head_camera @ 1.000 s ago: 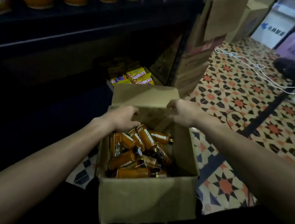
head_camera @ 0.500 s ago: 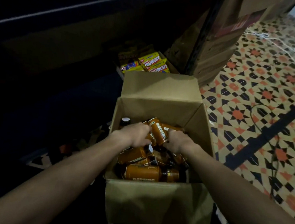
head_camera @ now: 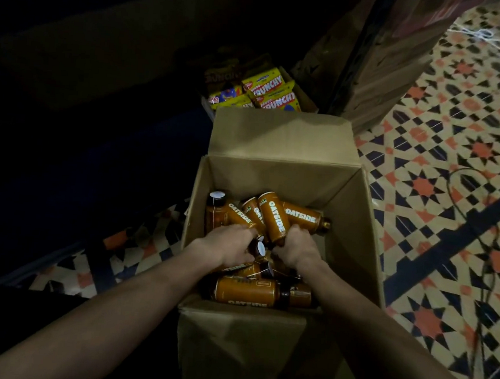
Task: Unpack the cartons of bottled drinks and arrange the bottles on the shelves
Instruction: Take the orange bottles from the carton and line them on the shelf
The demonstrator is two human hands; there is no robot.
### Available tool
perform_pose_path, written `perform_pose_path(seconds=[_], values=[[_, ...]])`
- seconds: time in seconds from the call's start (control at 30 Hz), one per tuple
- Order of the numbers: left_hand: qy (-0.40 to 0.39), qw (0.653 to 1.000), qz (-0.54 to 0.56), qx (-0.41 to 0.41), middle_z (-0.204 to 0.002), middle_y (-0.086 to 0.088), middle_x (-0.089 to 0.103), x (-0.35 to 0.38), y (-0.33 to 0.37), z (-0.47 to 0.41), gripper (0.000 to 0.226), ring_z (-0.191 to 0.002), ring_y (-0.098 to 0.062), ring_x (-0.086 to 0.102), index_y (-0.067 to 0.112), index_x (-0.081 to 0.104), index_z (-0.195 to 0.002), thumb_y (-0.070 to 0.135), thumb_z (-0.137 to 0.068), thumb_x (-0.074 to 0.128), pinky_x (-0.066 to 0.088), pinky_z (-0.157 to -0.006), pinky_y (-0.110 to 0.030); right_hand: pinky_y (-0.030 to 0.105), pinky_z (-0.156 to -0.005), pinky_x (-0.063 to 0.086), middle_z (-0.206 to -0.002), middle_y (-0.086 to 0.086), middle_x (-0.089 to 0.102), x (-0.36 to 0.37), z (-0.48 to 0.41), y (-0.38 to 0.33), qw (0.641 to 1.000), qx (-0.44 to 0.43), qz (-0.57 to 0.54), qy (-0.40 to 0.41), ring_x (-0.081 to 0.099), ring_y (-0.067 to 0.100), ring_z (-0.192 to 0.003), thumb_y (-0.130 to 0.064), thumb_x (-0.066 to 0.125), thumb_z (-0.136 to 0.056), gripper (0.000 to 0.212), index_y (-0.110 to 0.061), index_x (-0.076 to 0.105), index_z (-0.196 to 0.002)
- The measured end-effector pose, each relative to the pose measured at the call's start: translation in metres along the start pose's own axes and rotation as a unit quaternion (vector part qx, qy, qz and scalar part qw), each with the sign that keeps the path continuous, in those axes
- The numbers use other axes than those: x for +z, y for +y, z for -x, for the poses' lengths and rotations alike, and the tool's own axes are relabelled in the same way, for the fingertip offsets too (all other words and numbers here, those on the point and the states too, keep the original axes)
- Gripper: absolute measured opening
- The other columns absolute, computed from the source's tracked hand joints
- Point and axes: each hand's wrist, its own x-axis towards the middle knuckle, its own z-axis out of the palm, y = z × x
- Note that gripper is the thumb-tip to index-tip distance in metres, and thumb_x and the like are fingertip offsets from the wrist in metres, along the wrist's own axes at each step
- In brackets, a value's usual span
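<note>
Down on the tiled floor, open carton heaped with orange bottles, right hand fingers clamped round one tilted bottle, left hand fingers curled among the heap, grip unclear, snack packs just behind the carton.

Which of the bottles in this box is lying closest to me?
The bottle lying crosswise against the near wall of the carton, neck pointing right, OATSIDE lettering upside down; the rest are piled behind or beside it.
</note>
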Motion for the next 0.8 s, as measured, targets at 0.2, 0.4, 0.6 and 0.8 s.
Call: perform_pose_path(seconds=[0.2,0.4,0.6,0.8], values=[[-0.001,0.999,-0.039,0.017,-0.151,-0.006,0.034,0.010,-0.001,-0.005,0.072,-0.139,-0.029,0.033,0.032,0.032,-0.151,0.044,-0.089,0.067,0.037,-0.110,-0.047,0.043,-0.107,0.048,-0.132,0.010,0.061,-0.012,0.004,0.001,0.999,-0.009,-0.036,0.021,0.059,0.027,-0.124,-0.032,0.078,-0.087,0.059,-0.012,0.052,-0.136],[0.026,0.999,0.014,0.014,-0.138,-0.001,0.054,0.006,-0.007,0.002,0.061,-0.128,-0.023,0.050,0.025,0.052,-0.138,0.034,-0.082,0.077,0.045,-0.103,-0.042,0.044,-0.105,0.050,-0.136,0.012,0.059,-0.013,0.018,0.011,0.990,-0.072,-0.056,0.110,0.058,0.029,-0.127,-0.031,0.072,-0.091,0.056,-0.012,0.049,-0.138],[0.064,0.998,-0.017,-0.002,-0.121,-0.002,0.066,-0.003,-0.014,0.022,0.052,-0.111,-0.021,0.061,0.018,0.061,-0.127,0.037,-0.081,0.077,0.052,-0.093,-0.038,0.046,-0.097,0.055,-0.125,0.006,0.061,-0.029,0.028,0.004,0.960,-0.170,-0.059,0.215,0.061,0.024,-0.117,-0.032,0.067,-0.095,0.041,-0.016,0.053,-0.130],[0.163,0.985,0.047,0.039,-0.101,0.007,0.069,-0.031,-0.006,0.053,0.044,-0.094,-0.013,0.064,0.025,0.064,-0.122,0.042,-0.083,0.075,0.054,-0.084,-0.035,0.040,-0.104,0.047,-0.132,0.008,0.060,-0.048,0.041,-0.012,0.933,-0.239,-0.042,0.265,0.053,0.024,-0.126,-0.029,0.067,-0.096,0.049,-0.014,0.052,-0.141]])
